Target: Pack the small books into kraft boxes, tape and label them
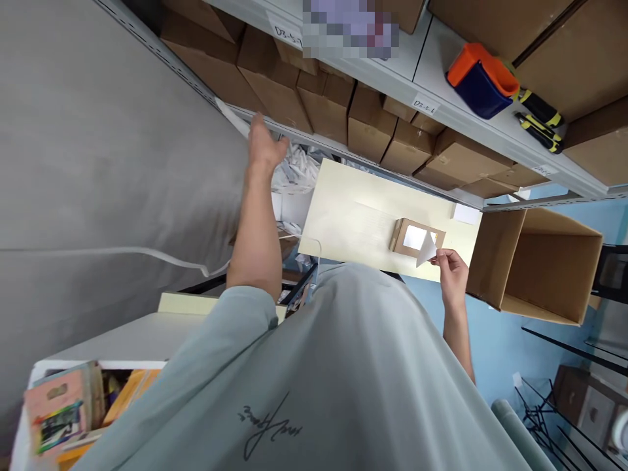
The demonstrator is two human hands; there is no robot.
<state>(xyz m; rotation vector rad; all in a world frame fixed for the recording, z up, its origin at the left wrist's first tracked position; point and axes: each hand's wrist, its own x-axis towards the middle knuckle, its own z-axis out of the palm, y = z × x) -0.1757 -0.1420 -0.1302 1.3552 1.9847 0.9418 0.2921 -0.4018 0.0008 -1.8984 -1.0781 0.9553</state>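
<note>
My left hand (265, 145) is raised at the left, just below the shelf edge, with the thumb spread away from the fingers. Beside its fingertips is a narrow white strip (231, 118); whether they touch is unclear. On the right, my right hand (452, 269) pinches a small white paper (426, 250) between thumb and fingers. The paper hangs at a slant in front of a small flat cardboard box (400, 235) with a white label (415, 237) on top. This box lies on a cream tabletop (353, 216).
Above the table, a shelf (426, 103) holds several cardboard boxes (370, 121), an orange and blue holder (483, 78) and yellow-black cutters (540, 131). A large open carton (552, 268) stands right of the table. White bags (297, 170) fill a bin at left, near a grey wall (122, 144).
</note>
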